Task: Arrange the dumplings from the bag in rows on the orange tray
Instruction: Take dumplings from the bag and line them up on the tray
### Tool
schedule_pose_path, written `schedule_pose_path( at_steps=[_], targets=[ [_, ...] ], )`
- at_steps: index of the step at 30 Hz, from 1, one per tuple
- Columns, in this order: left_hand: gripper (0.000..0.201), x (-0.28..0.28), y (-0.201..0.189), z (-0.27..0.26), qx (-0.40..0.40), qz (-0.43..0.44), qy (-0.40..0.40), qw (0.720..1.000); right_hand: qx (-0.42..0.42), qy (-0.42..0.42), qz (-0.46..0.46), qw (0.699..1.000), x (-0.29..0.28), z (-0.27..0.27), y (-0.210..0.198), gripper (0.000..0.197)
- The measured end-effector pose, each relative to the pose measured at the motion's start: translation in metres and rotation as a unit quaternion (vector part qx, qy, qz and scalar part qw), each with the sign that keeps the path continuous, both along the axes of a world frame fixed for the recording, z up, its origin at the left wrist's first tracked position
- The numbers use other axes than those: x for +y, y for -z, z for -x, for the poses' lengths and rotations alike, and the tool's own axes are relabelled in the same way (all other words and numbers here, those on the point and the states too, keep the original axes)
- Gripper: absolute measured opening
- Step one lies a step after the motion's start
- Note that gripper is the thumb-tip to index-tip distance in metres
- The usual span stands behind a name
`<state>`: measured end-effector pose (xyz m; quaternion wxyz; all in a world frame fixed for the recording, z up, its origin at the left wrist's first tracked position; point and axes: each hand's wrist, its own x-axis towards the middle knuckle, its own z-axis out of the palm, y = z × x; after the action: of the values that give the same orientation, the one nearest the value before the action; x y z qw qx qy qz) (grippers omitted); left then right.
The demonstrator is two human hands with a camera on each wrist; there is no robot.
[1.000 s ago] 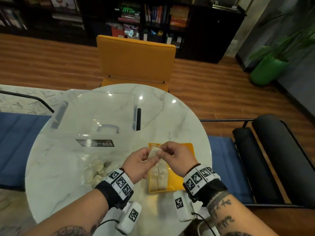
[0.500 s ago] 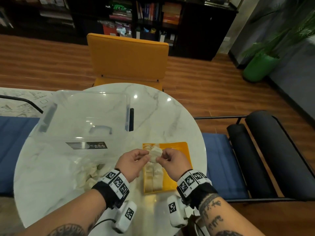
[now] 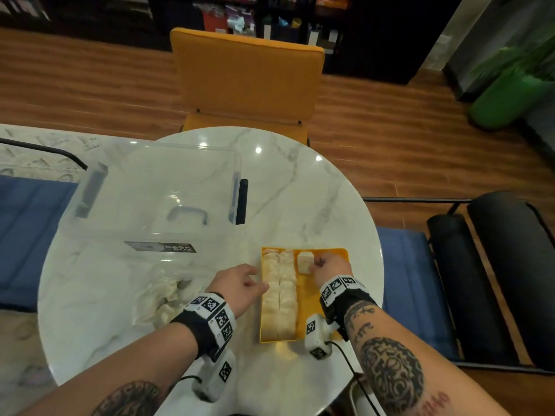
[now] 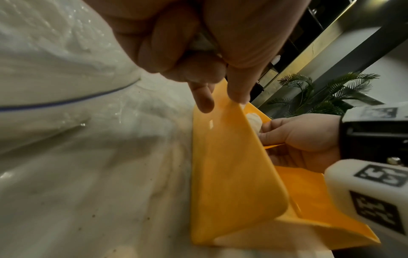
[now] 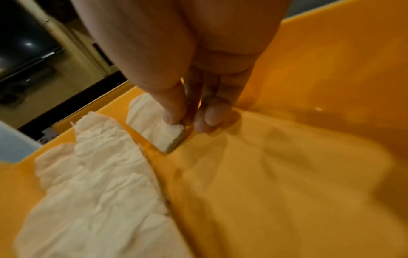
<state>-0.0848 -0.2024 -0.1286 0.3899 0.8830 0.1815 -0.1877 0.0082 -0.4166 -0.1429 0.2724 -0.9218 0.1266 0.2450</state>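
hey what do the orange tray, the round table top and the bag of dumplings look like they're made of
Orange tray: probably smooth moulded plastic, judging by its even colour, thin wall and soft sheen. Table top: polished marble or a marble-look surface, white with grey veins and sharp lamp reflections; which one, I cannot tell. Bag: thin clear plastic film, crinkled and glossy, with the pale dumplings showing through.

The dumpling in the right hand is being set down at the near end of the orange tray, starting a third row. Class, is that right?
Not quite. The right hand pinches the dumpling at the far end of the orange tray, not the near end, as the head view shows. It does start a third row beside the two filled rows.
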Motion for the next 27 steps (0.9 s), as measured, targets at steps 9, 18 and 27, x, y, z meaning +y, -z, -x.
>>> schedule_pose_path(
  at_steps=[9,18,27],
  targets=[
    [0.049,-0.001,-0.001,-0.002,0.018,-0.001,-0.009,1.000,0.038,0.034,-0.027,0.998,0.009,-0.009,0.006,0.023],
    [0.036,0.000,-0.007,0.000,0.016,-0.002,-0.013,1.000,0.047,0.052,-0.042,0.997,0.012,-0.006,0.001,0.029],
    [0.044,-0.002,-0.035,-0.002,0.037,0.386,-0.260,0.884,-0.027,0.046,-0.125,0.991,0.014,0.018,-0.039,0.013]
  ],
)
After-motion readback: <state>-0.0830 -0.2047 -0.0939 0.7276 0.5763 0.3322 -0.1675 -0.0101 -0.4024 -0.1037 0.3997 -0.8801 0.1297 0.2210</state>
